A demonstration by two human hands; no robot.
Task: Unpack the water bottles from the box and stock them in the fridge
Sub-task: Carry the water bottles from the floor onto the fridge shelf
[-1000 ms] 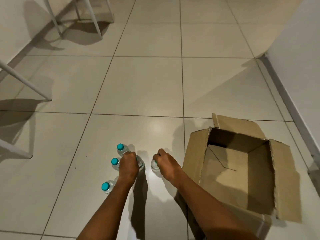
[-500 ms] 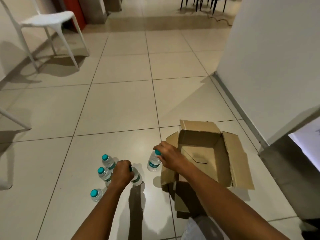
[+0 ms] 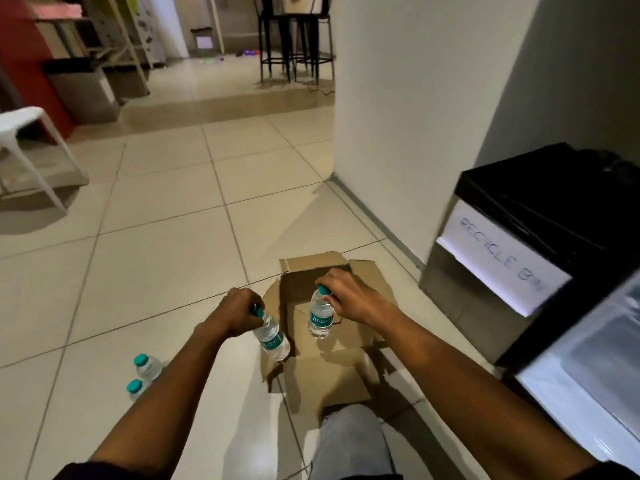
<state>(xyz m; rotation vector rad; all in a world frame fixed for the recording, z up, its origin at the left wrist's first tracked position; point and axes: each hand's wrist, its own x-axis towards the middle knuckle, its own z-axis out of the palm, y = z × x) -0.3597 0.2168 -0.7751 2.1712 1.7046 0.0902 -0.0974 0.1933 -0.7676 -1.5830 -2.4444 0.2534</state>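
My left hand (image 3: 239, 311) grips a small clear water bottle (image 3: 273, 339) by its teal cap; the bottle hangs tilted above the floor beside the box. My right hand (image 3: 349, 296) holds a second bottle (image 3: 320, 320) by the neck, upright, in the air over the open cardboard box (image 3: 329, 372). The box lies on the tiled floor with its flaps spread and nothing visible inside. Two more teal-capped bottles (image 3: 147, 367) (image 3: 136, 389) stand on the floor at lower left, partly hidden by my left forearm. The fridge (image 3: 588, 375), with a white interior, shows at the right edge.
A bin with a black liner and a "RECYCLE BIN" label (image 3: 512, 258) stands right of the box against the white wall (image 3: 398, 116). A white chair (image 3: 27, 157) is at far left. Black stools (image 3: 294, 39) stand at the back. My trouser knee (image 3: 349, 445) is below the box.
Both hands have lifted their bottles off the floor and moved them right, toward the box. The view has tipped upward, bringing the bin and the fridge into sight.
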